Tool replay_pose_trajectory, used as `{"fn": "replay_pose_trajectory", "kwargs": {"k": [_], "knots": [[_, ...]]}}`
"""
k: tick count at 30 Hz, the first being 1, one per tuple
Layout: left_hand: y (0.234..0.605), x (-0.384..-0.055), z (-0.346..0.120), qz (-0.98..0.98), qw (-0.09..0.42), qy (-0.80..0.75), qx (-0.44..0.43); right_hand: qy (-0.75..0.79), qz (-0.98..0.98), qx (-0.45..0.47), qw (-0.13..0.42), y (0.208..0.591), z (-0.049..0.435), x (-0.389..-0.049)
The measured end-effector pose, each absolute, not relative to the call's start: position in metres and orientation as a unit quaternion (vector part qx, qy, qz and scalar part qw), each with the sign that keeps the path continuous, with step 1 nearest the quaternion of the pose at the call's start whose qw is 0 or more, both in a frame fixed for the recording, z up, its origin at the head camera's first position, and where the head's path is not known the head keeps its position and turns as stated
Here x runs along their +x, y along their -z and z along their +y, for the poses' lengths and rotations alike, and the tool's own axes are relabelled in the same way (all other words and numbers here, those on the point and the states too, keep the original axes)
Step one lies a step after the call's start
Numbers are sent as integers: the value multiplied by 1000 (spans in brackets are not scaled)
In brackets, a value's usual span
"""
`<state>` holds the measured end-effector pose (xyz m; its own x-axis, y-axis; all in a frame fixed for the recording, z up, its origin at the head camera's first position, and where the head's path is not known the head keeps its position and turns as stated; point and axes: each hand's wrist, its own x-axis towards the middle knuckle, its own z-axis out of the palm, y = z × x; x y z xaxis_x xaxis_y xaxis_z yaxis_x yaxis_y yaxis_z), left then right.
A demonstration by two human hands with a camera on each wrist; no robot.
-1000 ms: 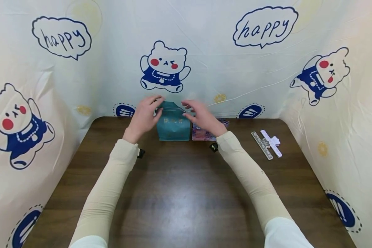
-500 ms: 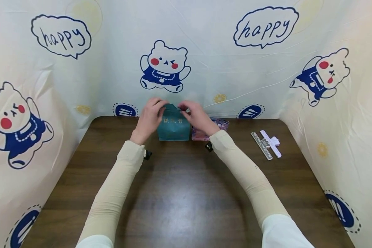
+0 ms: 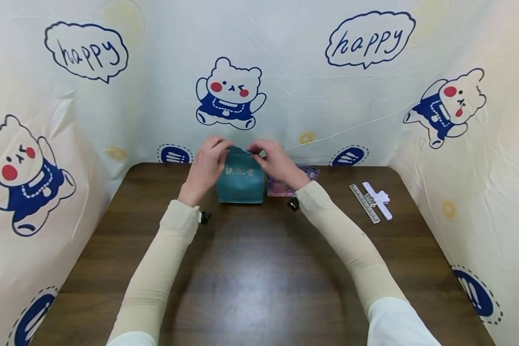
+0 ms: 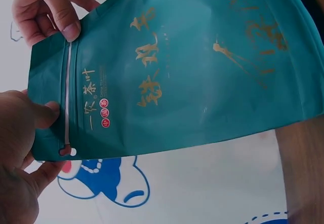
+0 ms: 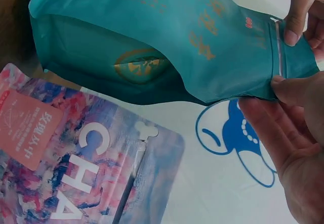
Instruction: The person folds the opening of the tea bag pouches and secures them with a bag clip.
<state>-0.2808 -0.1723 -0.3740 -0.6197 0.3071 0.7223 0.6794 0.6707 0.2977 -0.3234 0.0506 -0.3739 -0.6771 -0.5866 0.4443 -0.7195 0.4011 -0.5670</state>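
Observation:
A teal tea bag (image 3: 240, 180) with gold lettering stands upright at the back of the table. My left hand (image 3: 206, 166) pinches the left side of its top edge, and my right hand (image 3: 277, 161) pinches the right side. In the left wrist view, a pale zip strip (image 4: 67, 92) runs across the bag near its top, with the thumb of my left hand (image 4: 17, 153) lying on the film beside it. The right wrist view has the bag's folded side gusset (image 5: 136, 64) facing me and the fingers of my right hand (image 5: 298, 133) at the top corner.
A purple-pink bag (image 5: 76, 158) with white letters stands just right of the teal one, partly behind my right hand. Two ruler-shaped clips, one grey (image 3: 364, 203) and one white-lilac (image 3: 382, 206), lie crossed at the table's right. A printed cloth (image 3: 294, 96) hangs behind.
Both hands have closed in on the teal bag's top and now pinch it. The bag's base has shifted slightly toward me and left. The other bag and clips stay put.

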Motion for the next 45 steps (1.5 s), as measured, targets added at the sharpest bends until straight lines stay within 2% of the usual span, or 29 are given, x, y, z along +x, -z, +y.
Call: {"fn": "replay_pose_trajectory", "kwargs": {"k": [11, 23, 27, 45], "knots": [[384, -257, -162, -842, 344, 289, -298, -370, -830, 407, 95, 377, 63, -296], [391, -234, -149, -841, 327, 301, -307, -398, -808, 421, 110, 390, 84, -272], [392, -231, -146, -842, 325, 299, -309, -412, -801, 418, 121, 397, 86, -269], [394, -231, -132, -848, 333, 271, -311, -486, -796, 348, 98, 413, 88, -266]]}}
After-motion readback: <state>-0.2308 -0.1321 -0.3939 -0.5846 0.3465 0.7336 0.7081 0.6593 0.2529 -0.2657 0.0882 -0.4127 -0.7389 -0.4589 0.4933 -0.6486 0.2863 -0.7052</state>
